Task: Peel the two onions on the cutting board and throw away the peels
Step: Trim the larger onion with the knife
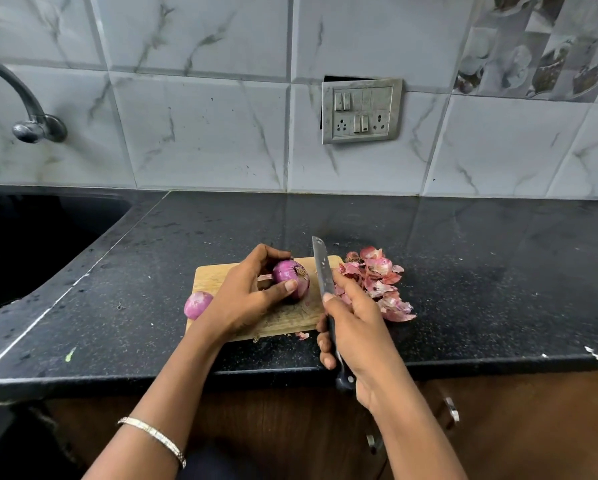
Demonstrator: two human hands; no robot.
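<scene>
Soft, cool, even light fills the frame: the tiled wall (204, 133) at 12 o'clock is bright, the sink (31, 244) at 9 o'clock is almost black, and the cupboard fronts (533, 427) at 5 o'clock are dim. The glossy dark bench (464, 323) mirrors pale tile joints as faint streaks, and only weak, soft-edged shadows lie under the left hand (245, 292) and right hand (356, 327). The centre is sharp, but wide-angle distortion bows the bench edge and tile lines, and the upper corners look smeared.
</scene>
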